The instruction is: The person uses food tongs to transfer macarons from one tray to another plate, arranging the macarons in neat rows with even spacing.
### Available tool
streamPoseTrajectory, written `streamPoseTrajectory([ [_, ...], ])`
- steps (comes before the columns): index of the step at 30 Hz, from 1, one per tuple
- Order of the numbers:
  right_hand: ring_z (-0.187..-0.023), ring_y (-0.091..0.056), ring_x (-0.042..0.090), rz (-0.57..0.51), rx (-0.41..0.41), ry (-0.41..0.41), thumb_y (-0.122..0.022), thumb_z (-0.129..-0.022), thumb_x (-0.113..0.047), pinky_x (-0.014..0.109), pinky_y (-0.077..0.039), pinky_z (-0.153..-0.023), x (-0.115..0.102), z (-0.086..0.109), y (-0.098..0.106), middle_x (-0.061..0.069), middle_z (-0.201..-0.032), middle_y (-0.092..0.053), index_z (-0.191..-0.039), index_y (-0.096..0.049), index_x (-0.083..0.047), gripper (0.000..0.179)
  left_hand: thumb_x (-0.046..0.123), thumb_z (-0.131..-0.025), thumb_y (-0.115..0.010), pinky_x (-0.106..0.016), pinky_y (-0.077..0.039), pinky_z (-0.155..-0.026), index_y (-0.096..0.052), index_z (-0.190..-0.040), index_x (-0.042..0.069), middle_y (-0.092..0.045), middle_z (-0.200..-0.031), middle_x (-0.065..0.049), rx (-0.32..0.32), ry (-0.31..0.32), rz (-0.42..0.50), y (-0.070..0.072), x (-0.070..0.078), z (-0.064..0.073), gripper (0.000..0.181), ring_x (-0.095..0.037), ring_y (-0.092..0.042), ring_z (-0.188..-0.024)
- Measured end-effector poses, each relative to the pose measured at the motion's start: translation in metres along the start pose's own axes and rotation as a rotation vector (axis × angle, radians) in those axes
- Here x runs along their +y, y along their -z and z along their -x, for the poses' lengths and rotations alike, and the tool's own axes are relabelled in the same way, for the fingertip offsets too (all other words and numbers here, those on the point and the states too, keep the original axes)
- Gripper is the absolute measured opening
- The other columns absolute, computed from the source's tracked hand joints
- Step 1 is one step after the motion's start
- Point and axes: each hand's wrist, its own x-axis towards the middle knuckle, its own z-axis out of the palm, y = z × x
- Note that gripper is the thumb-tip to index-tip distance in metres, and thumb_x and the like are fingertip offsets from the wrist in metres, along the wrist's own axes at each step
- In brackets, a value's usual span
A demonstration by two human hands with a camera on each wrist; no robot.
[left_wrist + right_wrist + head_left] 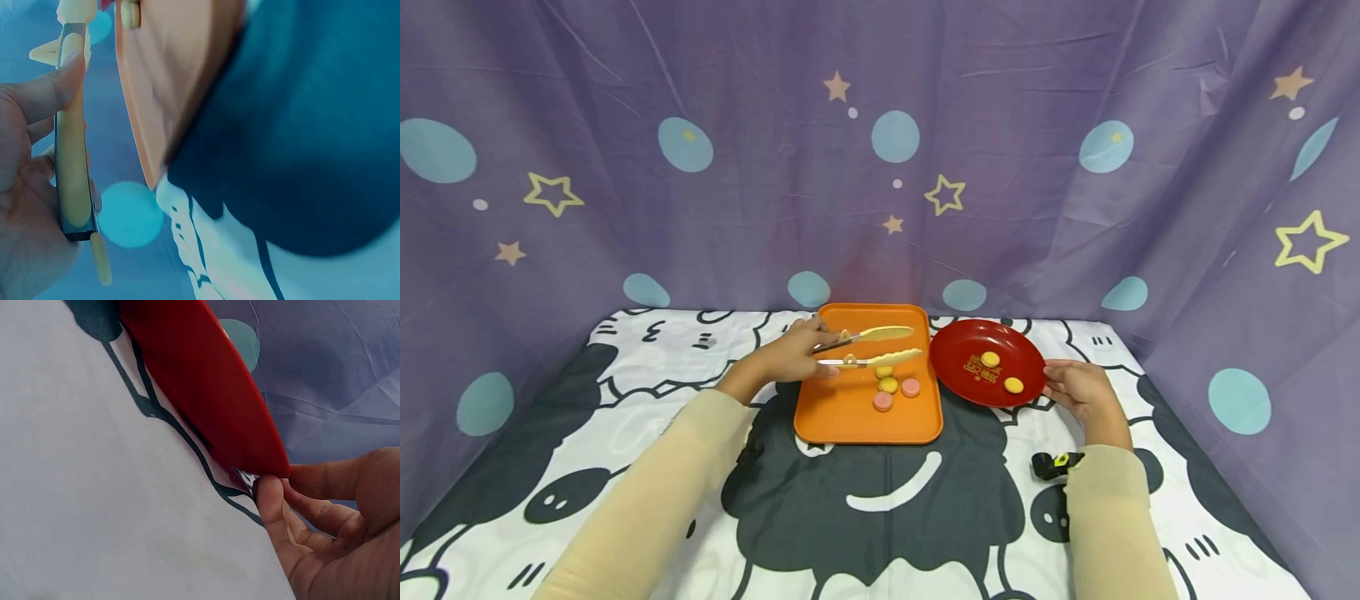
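Observation:
My left hand (784,353) grips a pair of tongs (76,144) with cream tips, spread apart above the orange tray (835,421). Below the lower tip lie yellow macaron-like discs (888,385), one partly hidden by the tongs. Two pink discs (883,402) are beside them on the tray. On the right, my right hand (1082,390) pinches the near right rim of a red plate (951,362) between thumb and fingers, as the right wrist view shows along the plate's edge (206,375). Two yellow discs (990,359) rest on the plate.
A patterned white and dark grey cloth (880,542) covers the table. Behind it hangs a purple curtain (1000,242) with stars and dots. A small black and yellow item (1054,465) sits by the right wrist.

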Motion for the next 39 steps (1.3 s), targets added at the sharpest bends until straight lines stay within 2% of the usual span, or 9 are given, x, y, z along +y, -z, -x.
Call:
streamPoseTrajectory([
  [6, -0.073, -0.068, 0.011, -0.003, -0.003, 0.003, -0.056, -0.101, -0.001, 0.025, -0.058, -0.072, 0.0, 0.0, 0.001, -0.003, -0.082, -0.07, -0.142, -0.05, 0.008, 0.043, 0.023, -0.09, -0.079, -0.049, -0.04, -0.095, -0.052, -0.148, 0.0, -0.053, -0.126, -0.015, -0.015, 0.011, 0.005, 0.004, -0.012, 0.012, 0.068, -0.029, -0.043, -0.106],
  [14, -0.075, -0.067, 0.011, 0.012, 0.001, 0.003, -0.055, -0.102, -0.001, 0.025, -0.058, -0.073, 0.0, 0.0, 0.0, -0.003, -0.084, -0.069, -0.144, -0.049, 0.008, 0.044, 0.024, -0.089, -0.081, -0.051, -0.04, -0.095, -0.05, -0.148, -0.002, -0.055, -0.12, -0.014, -0.044, -0.01, -0.005, 0.006, -0.026, 0.023, 0.071, -0.032, -0.046, -0.107],
  [21, -0.075, -0.066, 0.012, 0.013, 0.013, -0.002, -0.055, -0.101, 0.0, 0.026, -0.058, -0.073, 0.0, -0.001, 0.001, -0.003, -0.084, -0.069, -0.143, -0.05, 0.008, 0.043, 0.024, -0.089, -0.08, -0.051, -0.04, -0.096, -0.051, -0.148, -0.001, -0.055, -0.121, -0.013, -0.086, 0.009, 0.018, 0.007, -0.029, 0.024, 0.071, -0.031, -0.046, -0.109],
  [31, -0.076, -0.068, 0.011, 0.008, 0.005, 0.001, -0.057, -0.101, -0.002, 0.026, -0.058, -0.072, 0.001, -0.002, 0.0, -0.002, -0.085, -0.069, -0.142, -0.051, 0.008, 0.042, 0.023, -0.088, -0.08, -0.054, -0.039, -0.097, -0.049, -0.148, -0.004, -0.054, -0.126, -0.018, -0.096, 0.024, 0.046, 0.01, -0.031, 0.025, 0.073, -0.035, -0.045, -0.11],
  [39, -0.076, -0.067, 0.011, -0.001, 0.009, 0.0, -0.054, -0.101, 0.0, 0.025, -0.058, -0.073, 0.0, -0.001, 0.001, -0.003, -0.084, -0.069, -0.144, -0.05, 0.008, 0.044, 0.024, -0.09, -0.08, -0.051, -0.04, -0.096, -0.044, -0.151, -0.001, -0.053, -0.125, -0.017, -0.14, 0.067, 0.049, 0.008, -0.036, 0.026, 0.075, -0.032, -0.045, -0.108],
])
